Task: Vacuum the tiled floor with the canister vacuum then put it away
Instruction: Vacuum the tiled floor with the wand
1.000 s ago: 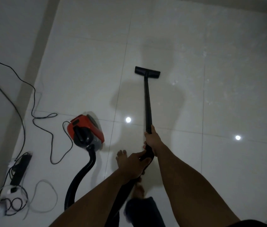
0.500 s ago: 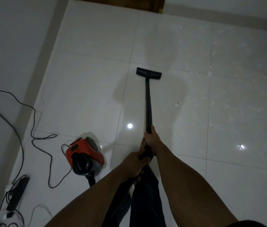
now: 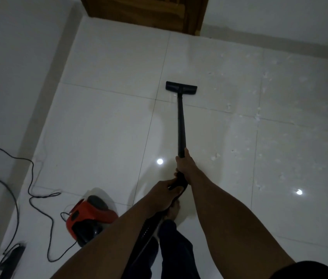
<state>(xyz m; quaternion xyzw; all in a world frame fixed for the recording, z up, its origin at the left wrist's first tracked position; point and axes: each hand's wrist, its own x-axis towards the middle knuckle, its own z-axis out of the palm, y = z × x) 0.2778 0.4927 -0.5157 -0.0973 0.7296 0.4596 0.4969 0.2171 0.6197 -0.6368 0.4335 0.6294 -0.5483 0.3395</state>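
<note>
White tiled floor (image 3: 106, 137) is lying open ahead of our wand (image 3: 181, 125); we are gripping it with right hand (image 3: 184, 165) and left hand (image 3: 164, 191), our forearm half-hiding the canister vacuum (image 3: 88, 218) behind-left.

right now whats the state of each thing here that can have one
black floor nozzle: flat on the tile
black wand: tilted, held by both hands
right hand: closed around the wand
left hand: closed on the black handle
red canister vacuum: sitting on the floor
wooden door: closed
black cord: loose across the floor
</note>
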